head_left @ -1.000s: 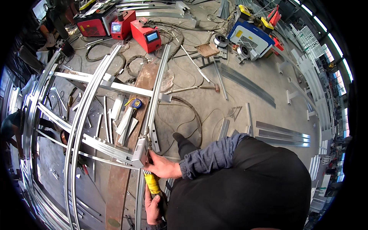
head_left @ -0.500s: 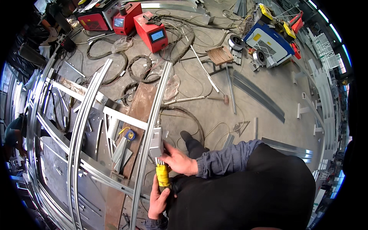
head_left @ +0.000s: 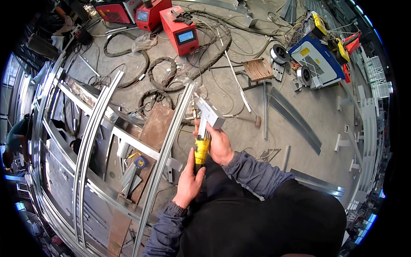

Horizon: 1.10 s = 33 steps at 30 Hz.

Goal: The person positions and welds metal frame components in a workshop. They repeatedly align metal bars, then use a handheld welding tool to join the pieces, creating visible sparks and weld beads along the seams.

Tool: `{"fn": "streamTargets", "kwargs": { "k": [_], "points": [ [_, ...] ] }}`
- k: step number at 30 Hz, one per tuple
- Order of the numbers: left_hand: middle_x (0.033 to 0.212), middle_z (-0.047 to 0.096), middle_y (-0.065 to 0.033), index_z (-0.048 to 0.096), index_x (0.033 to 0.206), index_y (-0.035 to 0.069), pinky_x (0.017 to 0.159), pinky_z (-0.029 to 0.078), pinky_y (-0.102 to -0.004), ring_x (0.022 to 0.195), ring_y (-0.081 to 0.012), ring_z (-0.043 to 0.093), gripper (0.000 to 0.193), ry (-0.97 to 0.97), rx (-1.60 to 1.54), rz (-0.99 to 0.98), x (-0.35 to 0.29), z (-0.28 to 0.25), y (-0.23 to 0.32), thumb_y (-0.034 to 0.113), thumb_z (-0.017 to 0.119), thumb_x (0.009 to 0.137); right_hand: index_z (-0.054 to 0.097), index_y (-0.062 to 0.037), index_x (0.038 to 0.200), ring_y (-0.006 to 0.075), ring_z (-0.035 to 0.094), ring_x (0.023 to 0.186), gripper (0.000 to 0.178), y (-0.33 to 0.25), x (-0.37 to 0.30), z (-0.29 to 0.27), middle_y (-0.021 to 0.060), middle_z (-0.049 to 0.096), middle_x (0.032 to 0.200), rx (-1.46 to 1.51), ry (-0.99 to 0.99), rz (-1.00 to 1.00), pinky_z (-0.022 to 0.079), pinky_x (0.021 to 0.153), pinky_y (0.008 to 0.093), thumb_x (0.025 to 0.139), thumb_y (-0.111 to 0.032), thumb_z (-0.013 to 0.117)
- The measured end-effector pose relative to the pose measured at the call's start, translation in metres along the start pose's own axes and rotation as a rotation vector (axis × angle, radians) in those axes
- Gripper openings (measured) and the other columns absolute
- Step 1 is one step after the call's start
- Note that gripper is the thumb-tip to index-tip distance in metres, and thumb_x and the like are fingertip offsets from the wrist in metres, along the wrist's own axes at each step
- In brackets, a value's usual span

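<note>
A welding gun [head_left: 210, 115] with a grey boxy head is held up in front of me, tilted, its thin brass-coloured nozzle on the far left side. Yellow tape [head_left: 201, 150] wraps its lower end, where dark cable or hose begins. My left hand [head_left: 189, 182] is closed round this taped end, thumb along it. Just above, my right hand [head_left: 220, 144] grips the gun under the head; some of its fingers are hidden behind. Close by on the left runs a long metal rail [head_left: 169, 160] of the frame.
More rails [head_left: 92, 141] and crossbars lie left, with a blue tape measure [head_left: 140, 162] among them. Red machines [head_left: 180, 32] and coiled hoses [head_left: 162, 75] are ahead. A blue-white machine [head_left: 317, 60] and wire spools [head_left: 280, 54] stand far right. Another person [head_left: 19, 137] is at far left.
Both hands have raised the welding gun away from the rail, up and to the right. Its head has turned, so the nozzle side now shows. My view has shifted slightly.
</note>
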<state>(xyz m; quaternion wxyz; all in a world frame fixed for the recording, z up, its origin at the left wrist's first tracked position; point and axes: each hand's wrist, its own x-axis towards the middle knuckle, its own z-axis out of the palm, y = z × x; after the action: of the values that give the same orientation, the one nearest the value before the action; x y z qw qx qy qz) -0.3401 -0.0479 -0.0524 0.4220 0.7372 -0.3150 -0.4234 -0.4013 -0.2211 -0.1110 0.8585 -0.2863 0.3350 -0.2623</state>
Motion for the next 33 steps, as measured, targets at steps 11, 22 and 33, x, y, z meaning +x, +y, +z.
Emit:
{"fn": "streamTargets", "kwargs": {
  "k": [11, 22, 33],
  "points": [
    [0.138, 0.065, -0.0285, 0.024, 0.169, 0.007, 0.105, 0.052, -0.0397, 0.125, -0.0368, 0.068, 0.080, 0.038, 0.082, -0.007, 0.022, 0.011, -0.013, 0.011, 0.066, 0.101, 0.061, 0.0009, 0.137, 0.0196, 0.070, 0.102, 0.039, 0.008, 0.026, -0.012, 0.0091, 0.071, 0.127, 0.084, 0.011, 0.072, 0.059, 0.086, 0.0363, 0.115, -0.026, 0.043],
    [0.142, 0.063, -0.0288, 0.024, 0.169, 0.007, 0.106, 0.051, -0.0401, 0.129, -0.0379, 0.066, 0.081, 0.041, 0.060, -0.008, 0.022, 0.013, -0.015, 0.009, 0.066, 0.101, 0.064, 0.0009, 0.130, 0.0191, 0.071, 0.095, 0.039, 0.013, 0.026, -0.007, 0.0090, 0.071, 0.113, 0.085, 0.085, 0.074, 0.059, 0.082, 0.0351, 0.115, -0.030, 0.046],
    [0.145, 0.061, -0.0296, 0.023, 0.170, 0.008, 0.108, 0.050, -0.0409, 0.133, -0.0392, 0.063, 0.081, 0.029, 0.042, -0.061, 0.019, 0.013, -0.011, 0.009, 0.066, 0.101, 0.064, 0.0010, 0.131, 0.0187, 0.070, 0.098, 0.040, 0.018, 0.025, -0.015, 0.0094, 0.071, 0.116, 0.072, 0.023, 0.078, 0.059, 0.083, 0.0355, 0.115, -0.032, 0.047]
  ]
}}
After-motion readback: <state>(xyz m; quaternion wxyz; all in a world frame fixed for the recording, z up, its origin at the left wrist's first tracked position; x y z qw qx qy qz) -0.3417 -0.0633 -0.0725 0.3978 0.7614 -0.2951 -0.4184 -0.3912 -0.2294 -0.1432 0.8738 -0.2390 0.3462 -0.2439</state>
